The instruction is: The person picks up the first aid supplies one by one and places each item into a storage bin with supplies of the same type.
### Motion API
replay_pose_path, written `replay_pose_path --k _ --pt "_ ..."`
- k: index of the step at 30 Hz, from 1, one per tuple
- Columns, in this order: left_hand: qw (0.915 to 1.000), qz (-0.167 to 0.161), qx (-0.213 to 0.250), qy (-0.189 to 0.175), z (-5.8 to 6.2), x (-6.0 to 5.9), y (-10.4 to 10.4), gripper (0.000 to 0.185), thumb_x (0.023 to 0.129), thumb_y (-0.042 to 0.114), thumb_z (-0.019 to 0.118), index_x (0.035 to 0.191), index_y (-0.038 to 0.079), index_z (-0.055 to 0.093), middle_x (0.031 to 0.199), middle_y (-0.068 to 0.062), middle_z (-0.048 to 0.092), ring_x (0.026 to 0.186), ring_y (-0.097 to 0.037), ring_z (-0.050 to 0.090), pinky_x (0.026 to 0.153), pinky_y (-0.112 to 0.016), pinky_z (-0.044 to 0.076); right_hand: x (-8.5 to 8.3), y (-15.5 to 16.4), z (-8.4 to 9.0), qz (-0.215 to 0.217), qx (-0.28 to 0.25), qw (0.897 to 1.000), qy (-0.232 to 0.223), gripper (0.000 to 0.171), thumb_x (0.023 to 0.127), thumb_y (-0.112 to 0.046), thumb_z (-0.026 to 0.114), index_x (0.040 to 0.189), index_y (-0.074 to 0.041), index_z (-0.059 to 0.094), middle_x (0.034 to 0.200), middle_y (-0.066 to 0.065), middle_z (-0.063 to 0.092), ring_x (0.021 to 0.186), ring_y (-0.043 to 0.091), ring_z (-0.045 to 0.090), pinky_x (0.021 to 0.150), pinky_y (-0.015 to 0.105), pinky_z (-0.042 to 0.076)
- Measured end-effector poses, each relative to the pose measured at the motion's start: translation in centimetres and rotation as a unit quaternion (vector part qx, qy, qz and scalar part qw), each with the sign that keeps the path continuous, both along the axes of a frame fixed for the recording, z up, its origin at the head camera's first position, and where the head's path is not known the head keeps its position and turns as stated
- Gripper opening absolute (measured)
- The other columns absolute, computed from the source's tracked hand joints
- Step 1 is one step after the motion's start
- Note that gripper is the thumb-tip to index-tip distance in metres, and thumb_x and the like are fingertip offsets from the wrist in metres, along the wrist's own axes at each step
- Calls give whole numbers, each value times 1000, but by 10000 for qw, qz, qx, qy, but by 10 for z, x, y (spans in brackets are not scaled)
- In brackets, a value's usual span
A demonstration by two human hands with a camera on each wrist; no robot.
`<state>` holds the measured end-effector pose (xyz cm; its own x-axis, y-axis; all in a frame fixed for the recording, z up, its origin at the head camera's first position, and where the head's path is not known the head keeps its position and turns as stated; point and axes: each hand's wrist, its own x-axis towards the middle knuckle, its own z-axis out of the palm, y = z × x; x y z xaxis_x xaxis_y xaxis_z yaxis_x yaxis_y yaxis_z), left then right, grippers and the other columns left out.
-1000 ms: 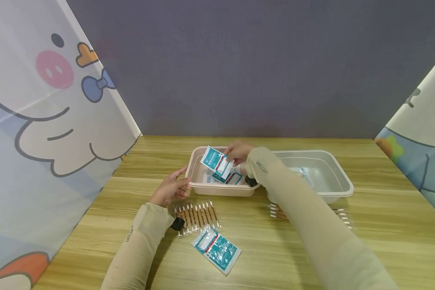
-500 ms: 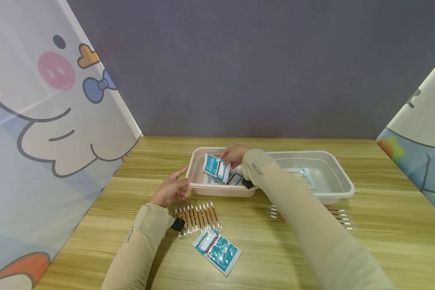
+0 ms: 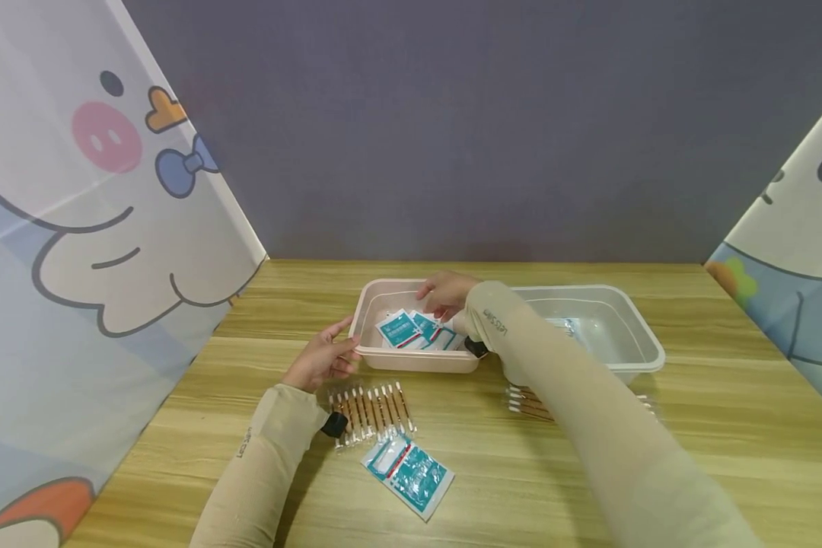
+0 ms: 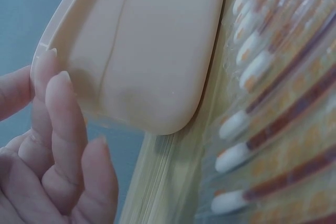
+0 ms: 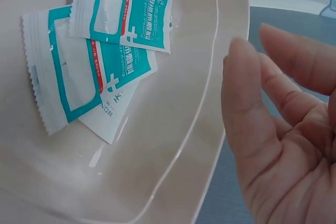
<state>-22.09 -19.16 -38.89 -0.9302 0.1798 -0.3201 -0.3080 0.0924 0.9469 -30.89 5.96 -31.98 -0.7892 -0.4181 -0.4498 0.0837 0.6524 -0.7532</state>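
Observation:
My left hand point(image 3: 323, 358) holds the left end of a pale pink plastic tray point(image 3: 421, 361). In the left wrist view its thumb and fingers are at the tray's rim. Over the tray's right side, my right hand point(image 3: 450, 293) has loosely bent fingers with nothing between them; the right wrist view shows the gap between thumb and fingers. Several teal-and-white gauze dressing packets point(image 5: 128, 11) lie overlapped on the tray floor, with a white packet point(image 5: 107, 119) partly covered beneath them.
Wrapped brown-stick cotton swabs point(image 3: 373, 411) and another gauze packet point(image 3: 414, 476) lie in front of the pink tray. A greyish-white tray point(image 3: 626, 342) stands to the right, partly behind the right sleeve, with more swabs point(image 3: 529, 405) at its front.
My right hand has lowered a gauze packet into the pink tray and let it go; the packet now lies on the others. The left hand has stayed at the rim.

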Motion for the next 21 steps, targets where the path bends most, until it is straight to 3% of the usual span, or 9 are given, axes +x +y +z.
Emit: replay_pose_path --k 10,16,21 --pt "10000 -44 16 -37 0 0 0 61 101 16 51 154 17 21 69 0 64 48 -7 57 52 -23 50 12 1 8 675 171 9972 289 43 91 -1 61 133 1 52 82 8 58 64 13 54 60 26 54" --pt "10000 -36 58 -30 0 -1 1 61 101 16 51 154 17 21 69 0 65 48 -7 57 52 -23 50 26 4 6 1132 180 9924 444 44 89 -2 65 132 0 54 84 10 63 76 24 62 71 36 57" --pt "10000 -35 48 -35 0 -1 0 61 101 16 51 154 17 21 69 0 65 48 -7 57 52 -23 50 37 0 3 1248 -27 9908 531 44 86 4 65 128 4 55 83 9 61 68 18 60 64 29 56"
